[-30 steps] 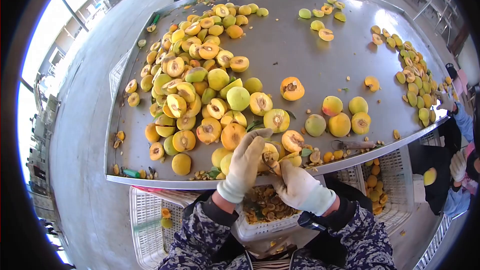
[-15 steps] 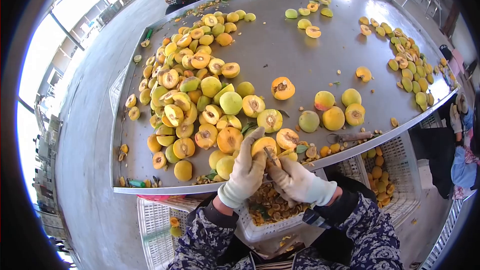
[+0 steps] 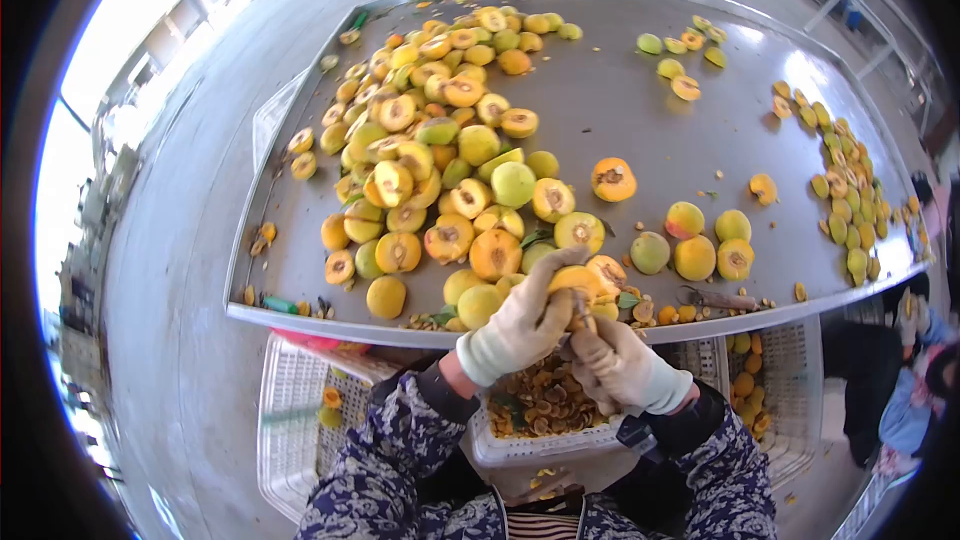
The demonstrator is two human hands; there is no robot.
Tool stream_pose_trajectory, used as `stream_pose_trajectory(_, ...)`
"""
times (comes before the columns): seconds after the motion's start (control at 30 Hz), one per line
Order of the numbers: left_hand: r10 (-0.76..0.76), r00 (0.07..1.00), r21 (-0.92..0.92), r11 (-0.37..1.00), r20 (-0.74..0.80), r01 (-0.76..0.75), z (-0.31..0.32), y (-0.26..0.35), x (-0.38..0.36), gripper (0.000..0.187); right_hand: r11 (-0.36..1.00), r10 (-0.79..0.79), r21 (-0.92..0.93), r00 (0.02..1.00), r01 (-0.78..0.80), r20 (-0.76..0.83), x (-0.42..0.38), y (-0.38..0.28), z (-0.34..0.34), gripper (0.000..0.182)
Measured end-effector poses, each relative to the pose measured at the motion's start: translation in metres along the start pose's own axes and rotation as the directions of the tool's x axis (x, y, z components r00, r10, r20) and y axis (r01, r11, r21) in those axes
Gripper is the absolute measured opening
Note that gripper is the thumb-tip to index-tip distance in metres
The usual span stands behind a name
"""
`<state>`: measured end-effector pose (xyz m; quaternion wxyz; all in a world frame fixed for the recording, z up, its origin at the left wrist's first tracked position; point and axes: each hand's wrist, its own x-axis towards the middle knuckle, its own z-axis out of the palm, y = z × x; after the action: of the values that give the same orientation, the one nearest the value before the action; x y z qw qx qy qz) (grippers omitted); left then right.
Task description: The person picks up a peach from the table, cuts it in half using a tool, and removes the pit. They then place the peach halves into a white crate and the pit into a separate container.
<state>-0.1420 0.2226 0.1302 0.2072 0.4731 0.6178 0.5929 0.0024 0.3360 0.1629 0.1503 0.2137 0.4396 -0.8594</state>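
My left hand is closed round a halved yellow peach at the table's near edge. In my right hand is a small pitting tool, its metal end against the peach's cut side; the fingers hide most of its handle. Both hands wear pale work gloves. Just beyond them, whole and halved peaches lie at the near end of a large heap. Under my hands a white crate holds brown-orange scraps.
The metal table has a raised rim. Another tool with a wooden handle lies by the near edge, and a green-handled one at the left corner. More peaches are at right. A co-worker's gloved hand shows at far right.
The camera view has shifted, so the table sits farther right and higher. The peach half has tipped, its cut face turning downward toward the tool. Both hands keep their hold.
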Motion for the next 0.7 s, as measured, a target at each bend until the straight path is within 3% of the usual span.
stream_pose_trajectory(0.03,-0.082,0.996,-0.113,0.990,0.031,0.085,0.001,-0.002,-0.001,0.043,0.990,-0.032,-0.140,0.994,0.018,-0.103,0.001,-0.002,0.005,0.043)
stream_pose_trajectory(0.1,-0.096,0.991,-0.140,0.984,0.088,0.108,-0.003,0.015,-0.010,0.043,0.990,0.048,0.129,0.999,-0.050,0.021,-0.007,0.003,0.002,0.043)
stream_pose_trajectory(0.17,0.238,0.970,-0.028,0.970,-0.051,-0.240,0.003,0.013,-0.013,0.044,0.862,-0.015,0.472,0.920,-0.187,0.392,-0.011,0.010,0.000,0.040)
stream_pose_trajectory(0.23,0.247,0.967,0.044,0.969,-0.064,-0.245,0.006,0.003,-0.016,0.045,0.951,-0.027,0.298,0.943,-0.078,0.333,-0.009,0.015,-0.009,0.043)
stream_pose_trajectory(0.27,0.182,0.981,0.019,0.983,-0.063,-0.181,0.008,-0.002,-0.014,0.045,0.954,-0.019,0.287,0.940,-0.085,0.340,-0.003,0.017,-0.003,0.043)
stream_pose_trajectory(0.3,0.189,0.979,0.019,0.982,-0.075,-0.188,0.008,-0.006,-0.018,0.045,1.000,-0.022,0.017,1.000,0.022,0.014,0.002,0.020,0.004,0.045)
stream_pose_trajectory(0.33,0.123,0.987,-0.018,0.992,-0.102,-0.126,0.009,-0.005,-0.019,0.046,0.961,-0.124,-0.273,0.945,0.039,-0.302,0.004,0.022,0.007,0.048)
stream_pose_trajectory(0.37,0.065,0.991,-0.050,0.996,-0.115,-0.071,0.007,-0.006,-0.017,0.046,0.959,-0.141,-0.280,0.942,0.053,-0.303,0.006,0.025,0.005,0.048)
stream_pose_trajectory(0.43,0.224,0.952,0.087,0.974,-0.208,-0.210,0.010,-0.007,-0.018,0.046,0.640,-0.505,-0.713,0.856,0.288,-0.108,0.008,0.033,-0.002,0.048)
stream_pose_trajectory(0.47,0.139,0.970,0.002,0.990,-0.200,-0.142,0.011,-0.007,-0.020,0.045,0.736,-0.462,-0.619,0.872,0.276,-0.161,0.005,0.023,0.022,0.045)
stream_pose_trajectory(0.5,0.050,0.981,-0.085,0.994,-0.186,-0.066,0.011,-0.007,-0.022,0.045,0.739,-0.465,-0.616,0.869,0.275,-0.170,0.000,0.020,0.023,0.045)
stream_pose_trajectory(0.53,0.048,0.983,-0.090,0.994,-0.179,-0.065,0.009,-0.003,-0.022,0.045,0.945,-0.253,-0.250,0.957,0.212,-0.146,-0.005,0.018,0.022,0.044)
stream_pose_trajectory(0.57,0.063,0.984,-0.122,0.989,-0.166,-0.084,0.004,0.005,-0.020,0.044,0.987,-0.061,0.144,0.998,0.065,-0.030,-0.008,0.016,0.022,0.044)
stream_pose_trajectory(0.6,0.079,0.985,-0.165,0.981,-0.152,-0.104,0.001,0.011,-0.019,0.043,0.963,-0.034,0.268,0.996,0.012,0.079,-0.011,0.009,0.025,0.042)
stream_pose_trajectory(0.63,0.150,0.966,-0.097,0.980,-0.208,-0.173,0.000,0.015,-0.020,0.041,0.938,-0.001,0.343,0.991,-0.045,0.134,-0.004,0.011,0.017,0.041)
stream_pose_trajectory(0.67,0.109,0.960,-0.158,0.975,-0.259,-0.153,0.005,0.012,-0.020,0.040,0.917,0.045,0.384,0.984,-0.109,0.172,0.000,0.012,0.012,0.042)
stream_pose_trajectory(0.7,-0.016,0.986,-0.263,0.964,-0.163,-0.028,0.003,0.007,-0.016,0.040,0.981,-0.043,0.192,0.999,0.037,0.030,0.003,0.013,0.014,0.043)
